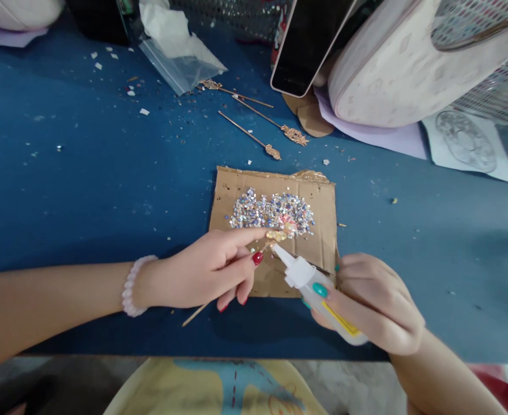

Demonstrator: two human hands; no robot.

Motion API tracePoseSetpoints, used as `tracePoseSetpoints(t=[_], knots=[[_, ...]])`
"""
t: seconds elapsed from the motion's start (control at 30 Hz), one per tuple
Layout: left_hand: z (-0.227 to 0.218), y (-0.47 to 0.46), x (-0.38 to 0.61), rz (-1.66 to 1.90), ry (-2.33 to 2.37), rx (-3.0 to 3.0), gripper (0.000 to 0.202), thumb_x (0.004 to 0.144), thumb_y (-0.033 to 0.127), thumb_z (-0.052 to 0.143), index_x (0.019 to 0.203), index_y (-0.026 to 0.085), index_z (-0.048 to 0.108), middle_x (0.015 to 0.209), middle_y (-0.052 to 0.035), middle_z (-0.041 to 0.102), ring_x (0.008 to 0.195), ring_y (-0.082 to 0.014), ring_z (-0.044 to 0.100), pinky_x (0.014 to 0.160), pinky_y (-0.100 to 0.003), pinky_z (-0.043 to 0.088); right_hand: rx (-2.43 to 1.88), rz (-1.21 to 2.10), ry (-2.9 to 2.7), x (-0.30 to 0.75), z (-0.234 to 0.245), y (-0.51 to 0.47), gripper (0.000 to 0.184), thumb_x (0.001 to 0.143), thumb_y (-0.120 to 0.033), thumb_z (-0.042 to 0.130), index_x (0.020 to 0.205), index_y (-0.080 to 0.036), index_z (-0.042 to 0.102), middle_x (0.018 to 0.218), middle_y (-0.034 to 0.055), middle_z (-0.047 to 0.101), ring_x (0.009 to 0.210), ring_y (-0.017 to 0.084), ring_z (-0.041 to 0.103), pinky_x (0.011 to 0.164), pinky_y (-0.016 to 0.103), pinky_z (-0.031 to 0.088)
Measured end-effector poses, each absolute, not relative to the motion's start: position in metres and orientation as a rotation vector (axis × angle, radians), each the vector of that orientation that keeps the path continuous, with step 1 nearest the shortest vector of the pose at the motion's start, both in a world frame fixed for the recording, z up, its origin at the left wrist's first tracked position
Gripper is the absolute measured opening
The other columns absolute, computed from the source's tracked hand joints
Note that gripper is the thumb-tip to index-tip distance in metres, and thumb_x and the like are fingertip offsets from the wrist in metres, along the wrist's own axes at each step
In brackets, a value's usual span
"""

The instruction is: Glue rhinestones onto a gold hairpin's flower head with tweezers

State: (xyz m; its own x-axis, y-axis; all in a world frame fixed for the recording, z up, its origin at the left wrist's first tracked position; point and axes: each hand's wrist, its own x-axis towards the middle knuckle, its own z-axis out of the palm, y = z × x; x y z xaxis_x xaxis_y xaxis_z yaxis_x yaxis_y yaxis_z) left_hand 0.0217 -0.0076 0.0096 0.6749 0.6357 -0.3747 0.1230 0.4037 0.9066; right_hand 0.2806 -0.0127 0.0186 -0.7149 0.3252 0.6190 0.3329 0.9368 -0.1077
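Gripped in the curled right hand (379, 300), a yellow-labelled translucent plastic bottle (301, 272) tilted its white nozzle toward a slim gold-coloured ornamented pin (276, 236), which the left hand (204, 268), palm down, pinched between thumb and fingers over a brown rectangular cardboard sheet (324, 230). Blue tabletop (85, 184) stretched wide on both sides, its near edge close below the hands. Fingers hid the pin's middle; whether the nozzle touched it was unclear.
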Motion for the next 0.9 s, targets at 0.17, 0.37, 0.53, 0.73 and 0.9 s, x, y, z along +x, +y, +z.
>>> tracePoseSetpoints(t=[0.17, 0.37, 0.53, 0.73, 0.9], knots=[[0.010, -0.008, 0.022, 0.363, 0.791, 1.207, 0.055, 0.096, 0.018, 0.042, 0.150, 0.017, 0.031, 0.061, 0.0053, 0.060, 0.040, -0.0045, 0.050, 0.043, -0.013, 0.041, -0.554, 0.071, -2.299, 0.280, 0.018, -0.013, 0.006, 0.081, -0.016, 0.067, 0.084, -0.018, 0.062, 0.063, 0.0004, 0.058, 0.055, 0.016, 0.058, 0.049, 0.034, 0.055], [0.007, -0.007, 0.021, 0.378, 0.758, 1.300, 0.056, 0.095, 0.013, 0.040, 0.149, 0.018, 0.031, 0.064, 0.0051, 0.060, 0.042, -0.0037, 0.050, 0.043, -0.011, 0.041, -0.612, 0.286, -2.214, 0.275, 0.020, -0.009, 0.028, 0.086, -0.026, 0.062, 0.111, -0.014, 0.060, 0.065, 0.0029, 0.065, 0.048, 0.016, 0.058, 0.042, 0.032, 0.054], [0.003, -0.007, 0.020, 0.390, 0.740, 1.405, 0.056, 0.096, 0.014, 0.038, 0.151, 0.020, 0.028, 0.065, 0.0041, 0.063, 0.041, -0.0041, 0.051, 0.042, -0.011, 0.041, -0.697, 0.390, -2.142, 0.277, 0.016, -0.010, 0.031, 0.087, -0.032, 0.061, 0.115, -0.018, 0.063, 0.066, 0.0027, 0.068, 0.049, 0.016, 0.061, 0.042, 0.030, 0.056], [0.004, -0.006, 0.020, 0.358, 0.723, 1.486, 0.060, 0.095, 0.010, 0.036, 0.152, 0.024, 0.026, 0.067, 0.0050, 0.062, 0.041, -0.0034, 0.051, 0.044, -0.010, 0.043, -0.701, 0.427, -2.105, 0.283, 0.011, -0.015, 0.043, 0.082, -0.032, 0.068, 0.121, -0.014, 0.063, 0.075, 0.0070, 0.072, 0.058, 0.020, 0.068, 0.052, 0.033, 0.061], [0.003, -0.007, 0.020, 0.340, 0.718, 1.519, 0.060, 0.094, 0.009, 0.035, 0.152, 0.024, 0.026, 0.068, 0.0049, 0.064, 0.043, -0.0039, 0.054, 0.046, -0.010, 0.045, -0.698, 0.426, -2.117, 0.285, 0.008, -0.017, 0.051, 0.083, -0.032, 0.069, 0.131, -0.016, 0.059, 0.072, 0.0062, 0.072, 0.058, 0.021, 0.068, 0.053, 0.035, 0.061]])
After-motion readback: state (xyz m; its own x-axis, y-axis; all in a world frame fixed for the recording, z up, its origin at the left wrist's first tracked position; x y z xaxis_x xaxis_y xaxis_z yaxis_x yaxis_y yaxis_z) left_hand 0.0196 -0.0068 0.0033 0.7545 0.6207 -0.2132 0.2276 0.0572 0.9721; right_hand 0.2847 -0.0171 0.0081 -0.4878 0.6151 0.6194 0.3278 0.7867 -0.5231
